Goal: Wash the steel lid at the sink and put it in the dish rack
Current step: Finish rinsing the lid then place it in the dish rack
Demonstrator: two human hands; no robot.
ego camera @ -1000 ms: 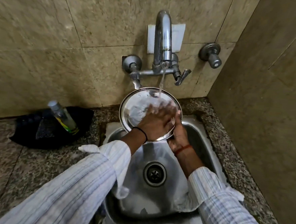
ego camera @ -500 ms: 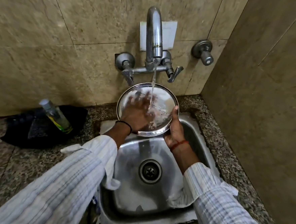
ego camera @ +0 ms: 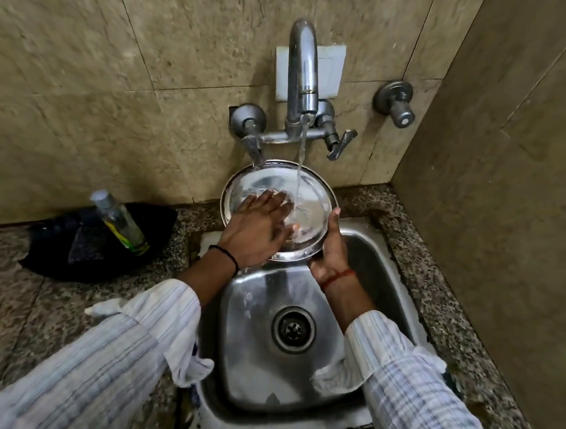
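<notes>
The steel lid [ego camera: 304, 195] is up under the running tap [ego camera: 303, 75], held tilted above the back edge of the sink [ego camera: 366, 253], its hollow face turned toward the person. A thin stream of water lands on that face just right of the middle and sheets down toward the basin. By my reckoning the wash is mid-way: the lid is wet and being rubbed, I can make out no suds or soil on it, and the rinse is not finished. The move to the dish rack is all yet to come, and no rack shows from where the camera looks.

The left hand [ego camera: 257, 229] lies flat on the lid's inner face, palm down, fingers spread and pointing toward the stream, so its grip is wide and closes on nothing. The right hand [ego camera: 331, 248] comes up from beneath, its grip closed on the lid's lower right rim, thumb hooked over the edge, the rest of the fingers hidden behind the steel. Both striped sleeves are pushed back from the wrists.

Off to the left on the stone tabletop [ego camera: 8, 295] a clear bottle [ego camera: 119, 218] rests on a dark cloth [ego camera: 54, 252], well apart from the sink.
</notes>
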